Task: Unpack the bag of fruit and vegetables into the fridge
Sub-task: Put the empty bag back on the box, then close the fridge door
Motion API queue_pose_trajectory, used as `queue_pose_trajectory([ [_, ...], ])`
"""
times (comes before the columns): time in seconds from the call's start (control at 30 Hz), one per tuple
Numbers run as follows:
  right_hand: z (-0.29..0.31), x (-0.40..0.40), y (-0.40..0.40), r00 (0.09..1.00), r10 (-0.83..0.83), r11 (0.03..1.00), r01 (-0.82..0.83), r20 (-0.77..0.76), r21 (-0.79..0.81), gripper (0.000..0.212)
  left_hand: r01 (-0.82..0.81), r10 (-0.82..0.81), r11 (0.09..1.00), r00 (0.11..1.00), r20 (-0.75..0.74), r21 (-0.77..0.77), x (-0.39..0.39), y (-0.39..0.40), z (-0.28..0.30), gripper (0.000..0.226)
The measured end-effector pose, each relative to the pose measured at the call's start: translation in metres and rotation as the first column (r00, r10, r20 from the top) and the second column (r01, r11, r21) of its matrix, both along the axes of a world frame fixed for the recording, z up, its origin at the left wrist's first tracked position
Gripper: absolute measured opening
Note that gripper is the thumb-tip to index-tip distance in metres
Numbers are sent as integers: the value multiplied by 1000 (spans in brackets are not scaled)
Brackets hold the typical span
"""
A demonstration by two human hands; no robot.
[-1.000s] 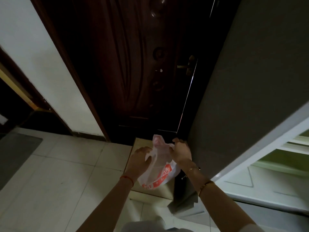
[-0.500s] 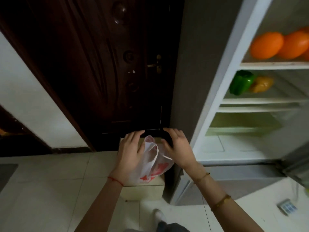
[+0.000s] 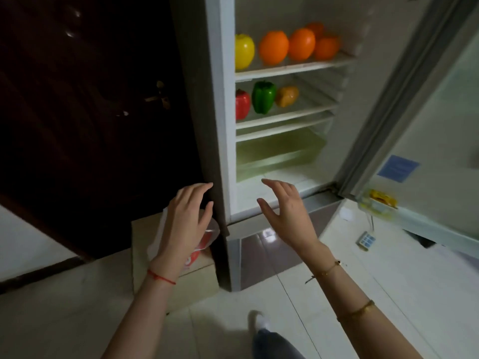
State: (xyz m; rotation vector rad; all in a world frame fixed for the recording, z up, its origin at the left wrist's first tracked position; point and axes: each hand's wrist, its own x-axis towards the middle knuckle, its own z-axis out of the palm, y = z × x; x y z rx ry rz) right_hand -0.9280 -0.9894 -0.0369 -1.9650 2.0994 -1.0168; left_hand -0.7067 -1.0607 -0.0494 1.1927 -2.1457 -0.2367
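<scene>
head view: we look down at our two hands before an open fridge (image 3: 223, 125).
left hand (image 3: 185, 221): fingers straight, holding nothing, above the bag.
right hand (image 3: 287, 211): fingers spread, holding nothing, well apart from the left.
bag (image 3: 204, 242): white and red plastic, on a box (image 3: 197, 270) just beside the fridge.
shelves: oranges (image 3: 274, 47) above, green pepper (image 3: 263, 97) below.

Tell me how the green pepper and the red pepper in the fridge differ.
The green pepper stands further right on the shelf, beside a brownish-yellow fruit; the red pepper sits at the shelf's left end, against the fridge wall. The green pepper shows whole, while the red pepper is partly cut off by the wall's edge. The green pepper's top reaches higher in the picture. Both are glossy, stand upright and share the middle shelf.
</scene>
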Motion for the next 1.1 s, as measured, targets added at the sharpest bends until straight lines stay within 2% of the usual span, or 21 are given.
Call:
queue_pose_trajectory([
  [0.27,15,-66,77,973,-227,974,226,-40,-32,46,191,-192,979,981,-7,-65,-77,37,25,34],
  [0.5,15,-131,150,946,-325,944,323,-15,-70,42,311,-313,947,950,-16,-78,-154,85,32,36],
  [1.1,13,-315,321,897,-442,893,440,-7,-93,43,379,-381,924,923,-49,-51,-353,246,40,37],
])
